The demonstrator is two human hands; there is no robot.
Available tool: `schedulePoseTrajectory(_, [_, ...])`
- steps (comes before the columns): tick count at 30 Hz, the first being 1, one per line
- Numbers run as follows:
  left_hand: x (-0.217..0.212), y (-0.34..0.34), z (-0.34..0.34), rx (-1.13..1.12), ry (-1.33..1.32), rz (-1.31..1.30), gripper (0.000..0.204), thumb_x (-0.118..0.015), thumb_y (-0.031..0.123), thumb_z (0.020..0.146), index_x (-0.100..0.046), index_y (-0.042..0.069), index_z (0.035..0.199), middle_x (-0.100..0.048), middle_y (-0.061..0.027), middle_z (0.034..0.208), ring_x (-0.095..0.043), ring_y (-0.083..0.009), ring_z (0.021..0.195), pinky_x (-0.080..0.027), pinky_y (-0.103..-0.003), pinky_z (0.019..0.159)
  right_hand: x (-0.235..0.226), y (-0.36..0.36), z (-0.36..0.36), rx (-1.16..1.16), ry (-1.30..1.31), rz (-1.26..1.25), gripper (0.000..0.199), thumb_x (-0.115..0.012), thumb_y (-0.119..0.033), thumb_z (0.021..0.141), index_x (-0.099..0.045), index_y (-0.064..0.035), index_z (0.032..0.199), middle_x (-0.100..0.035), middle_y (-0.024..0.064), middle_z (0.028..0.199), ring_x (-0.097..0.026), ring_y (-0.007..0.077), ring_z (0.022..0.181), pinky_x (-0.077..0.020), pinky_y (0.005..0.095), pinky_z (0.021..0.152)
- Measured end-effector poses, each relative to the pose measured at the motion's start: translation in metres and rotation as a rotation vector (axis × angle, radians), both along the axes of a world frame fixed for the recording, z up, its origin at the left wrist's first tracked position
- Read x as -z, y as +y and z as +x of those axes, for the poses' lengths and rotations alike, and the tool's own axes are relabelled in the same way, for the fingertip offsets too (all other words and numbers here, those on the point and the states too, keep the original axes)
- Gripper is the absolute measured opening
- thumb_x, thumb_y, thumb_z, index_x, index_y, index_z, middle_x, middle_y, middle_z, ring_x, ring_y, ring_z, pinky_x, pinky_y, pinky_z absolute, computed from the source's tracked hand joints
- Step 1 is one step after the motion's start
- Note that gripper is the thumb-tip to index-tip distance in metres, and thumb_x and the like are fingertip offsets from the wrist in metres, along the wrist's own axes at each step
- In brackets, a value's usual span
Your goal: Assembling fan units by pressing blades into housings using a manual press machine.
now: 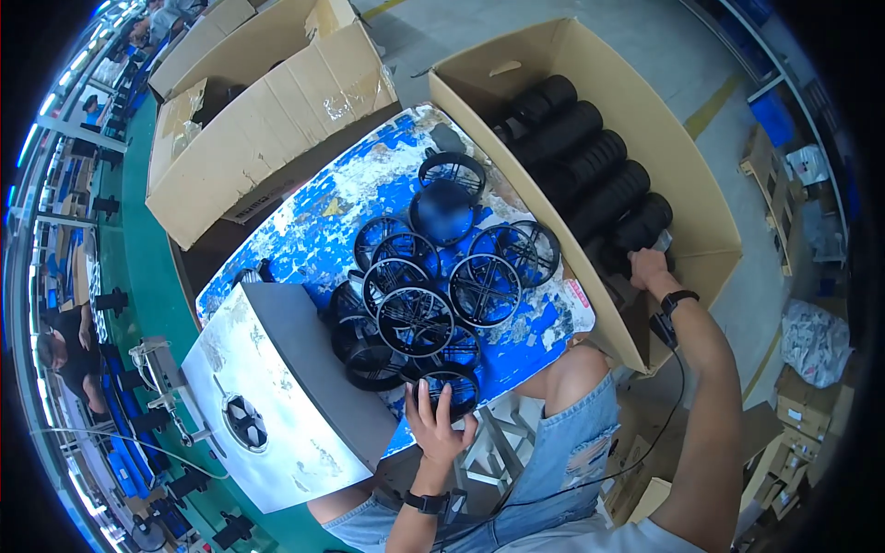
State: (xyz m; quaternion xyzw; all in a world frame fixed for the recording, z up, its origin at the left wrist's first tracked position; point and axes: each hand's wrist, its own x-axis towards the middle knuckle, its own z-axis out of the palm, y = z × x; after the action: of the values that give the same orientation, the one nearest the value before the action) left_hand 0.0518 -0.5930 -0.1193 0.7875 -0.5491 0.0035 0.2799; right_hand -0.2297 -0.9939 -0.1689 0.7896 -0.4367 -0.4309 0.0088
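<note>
Probably light, stiff plastic, the grille (pixel 449 385) suits a rim grip; left hand (pixel 433 426) fingers spread on it, right hand (pixel 648 268) fingers hidden in the box (pixel 682 175).

A factory floor: big cardboard cartons (pixel 277 111) of black plastic parts (pixel 590 166), a worn workbench (pixel 313 230), seated workers nearby.

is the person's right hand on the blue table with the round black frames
No: the right hand reaches into the open cardboard box among the black cylinders, off the blue table.
</note>
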Motion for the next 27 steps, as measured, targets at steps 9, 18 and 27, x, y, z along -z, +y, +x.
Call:
schedulePoseTrajectory(9, [0.003,-0.003,-0.007,0.018,0.016,0.001,0.063,-0.065,0.023,0.069,-0.05,0.005,0.127,-0.036,-0.0293,0.14,-0.038,-0.0557,0.123,-0.035,-0.061,0.1,0.071,0.014,-0.057,0.167,-0.729,0.174,0.052,-0.058,-0.006,0.081,-0.043,-0.0056,0.131,-0.059,0.0257,0.118,-0.058,0.041,0.109,-0.0483,0.0442,0.091])
schedulePoseTrajectory(18, [0.003,-0.014,-0.007,0.021,-0.001,0.004,0.063,-0.064,0.022,0.069,-0.05,0.003,0.128,-0.037,-0.0303,0.14,-0.037,-0.0551,0.124,-0.034,-0.06,0.101,0.096,0.003,-0.019,0.402,-0.917,-0.338,0.057,-0.066,-0.012,0.078,-0.041,-0.012,0.13,-0.057,0.0212,0.102,-0.056,0.0417,0.103,-0.046,0.0506,0.084])
schedulePoseTrajectory(27, [0.013,-0.016,-0.019,0.096,0.177,-0.017,0.065,-0.065,0.029,0.074,-0.049,0.011,0.135,-0.037,-0.0187,0.146,-0.035,-0.0447,0.132,-0.036,-0.052,0.105,0.185,-0.05,-0.182,0.127,-0.204,-0.662,0.059,-0.042,-0.021,0.093,-0.026,-0.0097,0.149,-0.036,0.0182,0.147,-0.036,0.0367,0.135,-0.0223,0.0526,0.113])
